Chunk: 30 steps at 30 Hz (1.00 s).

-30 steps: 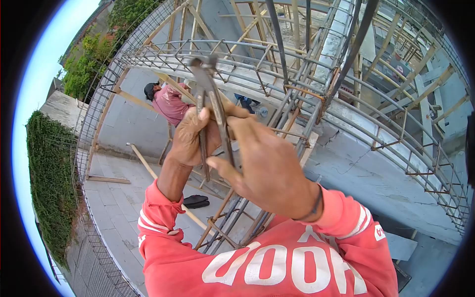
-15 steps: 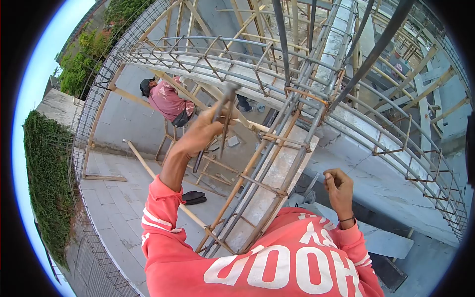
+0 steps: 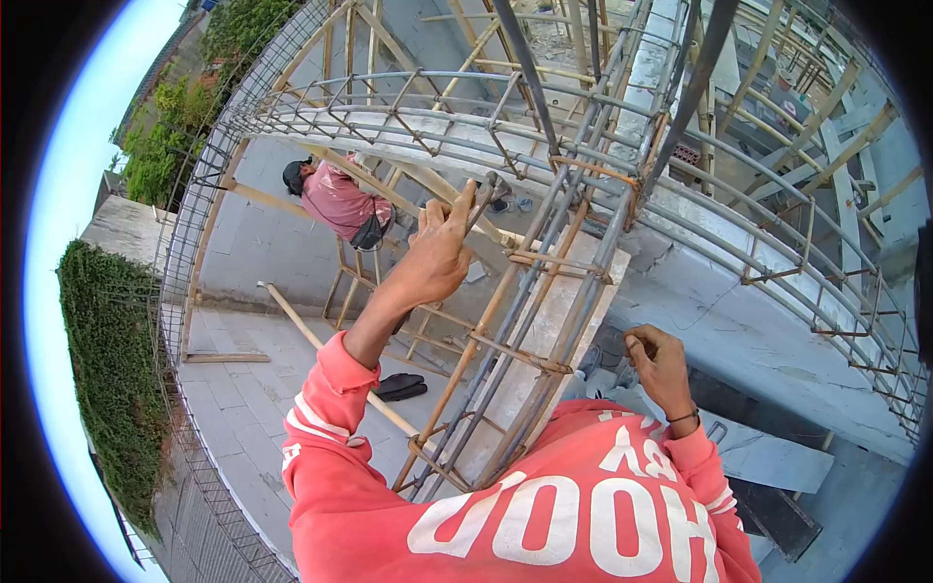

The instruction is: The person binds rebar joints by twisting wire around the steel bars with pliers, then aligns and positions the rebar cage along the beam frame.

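My left hand (image 3: pixel 437 255) is raised beside the rebar cage, its fingers wrapped round a dark metal tool (image 3: pixel 479 208) with long handles. The tool's blunt head is close to the upright bars, but I cannot tell whether it touches them. Most of the handles are hidden by the hand and forearm. My right hand (image 3: pixel 661 367) hangs in front of my chest at the right of the beam, fingers curled together. What it pinches, if anything, is too small to make out. The rebar cage (image 3: pixel 525 355) runs between the hands, with ties round its long bars.
Curved rebar (image 3: pixel 408 121) crosses above a pale wall, and upright bars (image 3: pixel 692 87) stand at the joint. A person in a pink shirt (image 3: pixel 342 197) works below on a wooden frame. A bamboo pole (image 3: pixel 301 321) leans beneath, near a black object (image 3: pixel 399 387) on the blocks.
My left hand has moved slightly right and down, bringing the tool's head closer to the upright bars. My right hand stays nearly in place, fingers still curled. The view has shifted a little.
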Motion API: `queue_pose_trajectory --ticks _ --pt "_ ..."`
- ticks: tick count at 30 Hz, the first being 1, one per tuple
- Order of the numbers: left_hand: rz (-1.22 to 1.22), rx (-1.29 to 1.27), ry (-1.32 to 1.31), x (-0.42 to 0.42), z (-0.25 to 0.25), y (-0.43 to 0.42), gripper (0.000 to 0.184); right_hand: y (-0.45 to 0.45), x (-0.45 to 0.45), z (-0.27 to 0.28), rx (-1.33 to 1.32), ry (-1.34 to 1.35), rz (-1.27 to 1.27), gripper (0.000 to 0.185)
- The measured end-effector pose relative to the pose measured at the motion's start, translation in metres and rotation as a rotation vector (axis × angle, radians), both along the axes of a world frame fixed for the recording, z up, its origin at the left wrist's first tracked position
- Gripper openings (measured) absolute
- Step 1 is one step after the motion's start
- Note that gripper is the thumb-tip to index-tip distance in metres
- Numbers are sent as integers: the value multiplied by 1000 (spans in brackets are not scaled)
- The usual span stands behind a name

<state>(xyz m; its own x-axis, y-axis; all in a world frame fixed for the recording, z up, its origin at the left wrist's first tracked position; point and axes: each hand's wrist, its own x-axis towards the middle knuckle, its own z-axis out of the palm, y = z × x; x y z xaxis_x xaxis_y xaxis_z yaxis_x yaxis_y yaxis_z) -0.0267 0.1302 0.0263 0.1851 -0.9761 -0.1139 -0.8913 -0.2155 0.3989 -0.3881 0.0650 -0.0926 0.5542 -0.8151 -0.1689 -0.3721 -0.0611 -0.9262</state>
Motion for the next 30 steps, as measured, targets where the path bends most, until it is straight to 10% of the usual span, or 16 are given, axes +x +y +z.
queue_pose_trajectory --ticks 14,30 --pt "61 -307 -760 -19 -7 -10 91 3 -4 0 -40 56 31 18" --pt "132 -157 -801 -37 6 -18 89 -1 -2 -6 -80 95 75 17"
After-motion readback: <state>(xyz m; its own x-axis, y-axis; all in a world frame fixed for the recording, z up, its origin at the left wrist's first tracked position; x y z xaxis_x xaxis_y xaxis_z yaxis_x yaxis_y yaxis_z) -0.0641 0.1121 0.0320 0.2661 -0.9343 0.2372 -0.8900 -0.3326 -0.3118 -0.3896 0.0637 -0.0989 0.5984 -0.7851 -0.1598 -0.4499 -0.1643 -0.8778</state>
